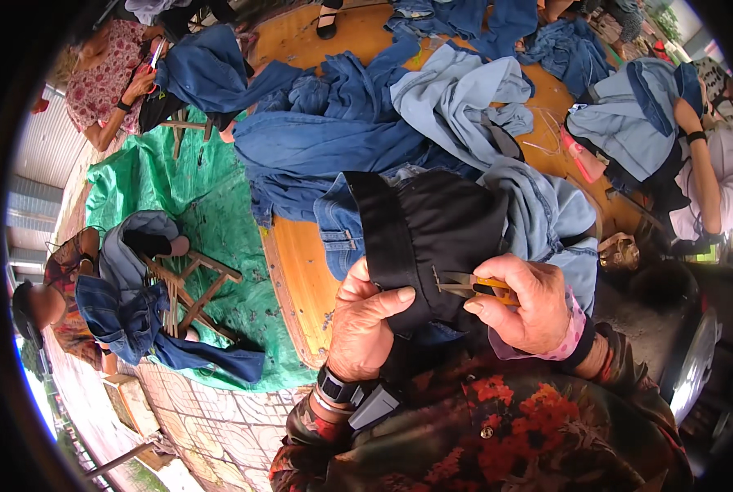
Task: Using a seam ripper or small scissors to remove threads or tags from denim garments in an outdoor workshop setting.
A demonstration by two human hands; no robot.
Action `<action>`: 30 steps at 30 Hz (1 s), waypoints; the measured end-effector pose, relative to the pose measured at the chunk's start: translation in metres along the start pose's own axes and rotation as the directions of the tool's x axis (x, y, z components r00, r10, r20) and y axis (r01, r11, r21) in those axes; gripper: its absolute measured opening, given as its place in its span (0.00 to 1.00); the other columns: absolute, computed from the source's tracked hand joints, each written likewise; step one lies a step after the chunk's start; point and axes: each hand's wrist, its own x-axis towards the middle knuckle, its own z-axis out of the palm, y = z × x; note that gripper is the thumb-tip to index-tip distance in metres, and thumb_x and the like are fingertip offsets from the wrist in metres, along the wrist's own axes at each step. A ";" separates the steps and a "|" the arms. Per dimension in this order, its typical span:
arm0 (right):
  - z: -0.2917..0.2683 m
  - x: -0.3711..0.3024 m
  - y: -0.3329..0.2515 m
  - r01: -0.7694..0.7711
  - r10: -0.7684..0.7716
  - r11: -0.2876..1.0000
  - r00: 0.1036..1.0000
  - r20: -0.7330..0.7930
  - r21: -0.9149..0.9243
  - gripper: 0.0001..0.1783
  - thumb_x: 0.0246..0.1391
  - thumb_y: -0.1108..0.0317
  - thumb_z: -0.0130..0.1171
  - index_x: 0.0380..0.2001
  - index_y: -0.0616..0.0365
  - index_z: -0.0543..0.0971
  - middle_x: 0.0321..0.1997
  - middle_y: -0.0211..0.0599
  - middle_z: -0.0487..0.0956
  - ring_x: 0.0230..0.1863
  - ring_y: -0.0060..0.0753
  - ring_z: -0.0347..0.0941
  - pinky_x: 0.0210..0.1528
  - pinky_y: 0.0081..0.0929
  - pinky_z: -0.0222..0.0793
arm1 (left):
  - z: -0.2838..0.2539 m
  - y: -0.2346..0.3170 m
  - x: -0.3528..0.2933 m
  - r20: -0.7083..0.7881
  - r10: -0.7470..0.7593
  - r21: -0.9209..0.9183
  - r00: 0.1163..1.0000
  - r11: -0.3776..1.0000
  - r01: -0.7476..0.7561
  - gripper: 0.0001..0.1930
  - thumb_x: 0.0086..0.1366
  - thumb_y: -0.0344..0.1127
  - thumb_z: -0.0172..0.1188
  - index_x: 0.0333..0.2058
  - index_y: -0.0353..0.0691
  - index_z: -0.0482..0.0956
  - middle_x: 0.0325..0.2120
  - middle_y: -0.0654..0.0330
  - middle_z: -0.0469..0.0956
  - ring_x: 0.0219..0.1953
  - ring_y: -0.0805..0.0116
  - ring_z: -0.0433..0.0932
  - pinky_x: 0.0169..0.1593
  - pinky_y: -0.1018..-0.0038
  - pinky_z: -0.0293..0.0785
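Note:
Across my lap lies a pair of denim trousers, partly black, with a wide black waistband (387, 238) facing up. My left hand (360, 332) grips this waistband, thumb on top and fingers curled beneath the cloth. In my right hand (528, 305) is a pair of yellow-handled thread snips (499, 289). Their metal blades point left, just over the black cloth near a small pale thread or stitch. Whether the tips touch the cloth I cannot tell. Blue denim (339, 225) shows at the garment's left edge, and light-blue denim (551, 217) bunches to its right.
A heap of blue jeans (325, 148) and light-blue jeans (465, 94) covers much of the wooden board (297, 283). Green sheeting (219, 299) lies to the left, with a wooden stool (206, 283). Several people sit around with denim, one holding scissors (157, 53).

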 end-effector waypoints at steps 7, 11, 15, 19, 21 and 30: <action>0.004 0.006 0.003 0.141 -0.144 0.988 0.989 -0.039 -0.062 0.18 0.39 0.64 0.66 0.32 0.56 0.71 0.22 0.34 0.74 0.19 0.37 0.72 0.20 0.29 0.66 | 0.000 0.000 0.000 0.018 -0.009 0.003 1.000 1.000 0.009 0.21 0.48 0.16 0.58 0.43 0.37 0.71 0.38 0.59 0.77 0.41 0.68 0.75 0.48 0.72 0.69; 0.003 0.007 0.005 0.194 -0.196 0.979 0.980 -0.036 -0.057 0.18 0.38 0.65 0.67 0.31 0.57 0.71 0.21 0.35 0.74 0.19 0.38 0.72 0.20 0.29 0.66 | 0.001 0.000 0.000 0.036 0.001 0.002 0.999 1.000 -0.001 0.21 0.48 0.17 0.59 0.43 0.37 0.71 0.39 0.58 0.77 0.42 0.68 0.75 0.49 0.72 0.69; 0.003 0.008 0.008 0.196 -0.196 0.980 0.980 -0.043 -0.019 0.18 0.39 0.65 0.67 0.31 0.57 0.70 0.21 0.35 0.74 0.19 0.38 0.72 0.20 0.29 0.66 | 0.001 0.000 0.000 0.028 -0.013 0.012 1.000 1.000 0.013 0.20 0.48 0.18 0.59 0.43 0.37 0.71 0.39 0.58 0.77 0.41 0.68 0.75 0.49 0.72 0.69; 0.004 0.008 0.008 0.201 -0.201 0.979 0.979 -0.042 0.000 0.17 0.39 0.65 0.66 0.31 0.58 0.71 0.21 0.36 0.74 0.19 0.39 0.71 0.20 0.29 0.65 | 0.002 0.000 0.000 0.031 0.000 0.002 1.000 1.000 0.000 0.20 0.48 0.18 0.59 0.42 0.37 0.72 0.38 0.58 0.77 0.41 0.68 0.76 0.49 0.72 0.69; 0.004 0.008 0.009 0.204 -0.203 0.979 0.978 -0.047 0.009 0.17 0.39 0.66 0.66 0.30 0.58 0.71 0.21 0.36 0.74 0.18 0.39 0.71 0.19 0.29 0.65 | 0.002 0.001 0.000 0.030 -0.004 0.004 1.000 1.000 0.003 0.20 0.48 0.18 0.59 0.42 0.37 0.72 0.38 0.58 0.77 0.41 0.68 0.76 0.49 0.72 0.69; 0.007 0.005 0.015 0.230 -0.226 0.971 0.972 -0.071 0.065 0.14 0.41 0.69 0.65 0.30 0.59 0.72 0.20 0.34 0.74 0.16 0.31 0.70 0.18 0.22 0.62 | 0.003 0.001 -0.001 0.032 -0.016 0.004 0.999 1.000 0.016 0.21 0.48 0.18 0.59 0.43 0.37 0.72 0.39 0.58 0.77 0.41 0.68 0.75 0.49 0.72 0.69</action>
